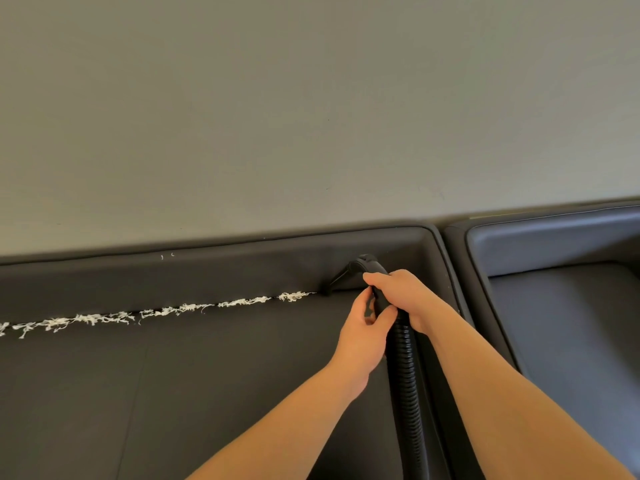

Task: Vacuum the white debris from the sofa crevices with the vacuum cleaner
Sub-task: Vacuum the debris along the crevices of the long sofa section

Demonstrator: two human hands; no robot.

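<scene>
Ribbed black hose (405, 375) is seen nearest, rising to the vacuum handle (375, 289), which is gripped by the right hand (405, 296) from above and pinched by the left hand (363, 327) below. Its nozzle (337, 280) is set in the sofa crevice (207, 306); white debris (156, 311) lies strung leftward along it. A grey wall (311, 98) is seen behind.
</scene>
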